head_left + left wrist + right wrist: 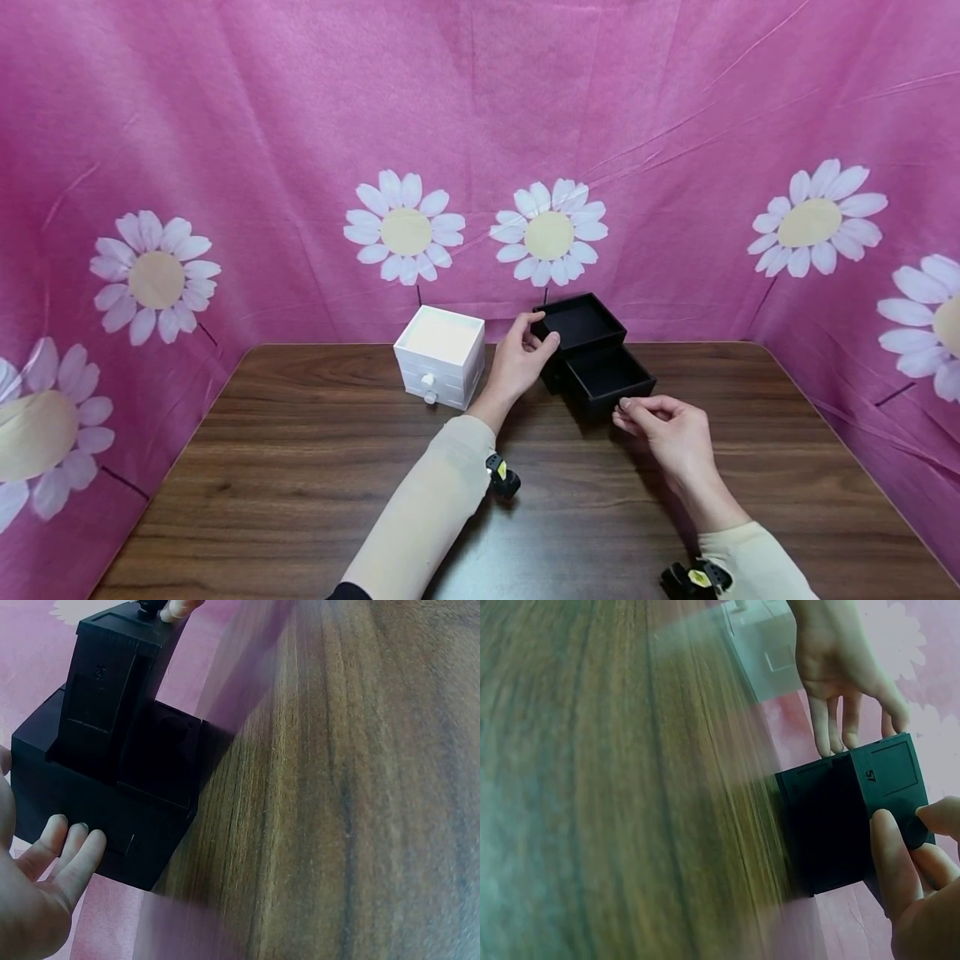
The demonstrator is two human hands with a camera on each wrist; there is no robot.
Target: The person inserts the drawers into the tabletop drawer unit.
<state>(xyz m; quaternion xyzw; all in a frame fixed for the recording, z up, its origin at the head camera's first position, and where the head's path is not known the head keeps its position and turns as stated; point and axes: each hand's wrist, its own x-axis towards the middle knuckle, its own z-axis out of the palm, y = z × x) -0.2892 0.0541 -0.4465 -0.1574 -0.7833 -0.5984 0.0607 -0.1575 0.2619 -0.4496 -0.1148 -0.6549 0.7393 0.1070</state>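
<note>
A small black drawer box (585, 321) with an open top stands near the back of the wooden table. One black drawer (611, 375) projects from its front. My left hand (517, 358) touches the box's left side; in the left wrist view, fairly straight fingers (79, 862) press against that side. At the drawer's front, my right hand (671, 433) pinches a round black knob (915, 832) between thumb and fingers. To the left of my left hand stands a white drawer box (442, 358) with round white knobs on its front.
The brown wooden table (300, 483) extends in front of both boxes. A pink cloth (285, 167) printed with white daisies hangs behind and beside it. Each sleeve carries a small black wrist camera, such as the left one (502, 477).
</note>
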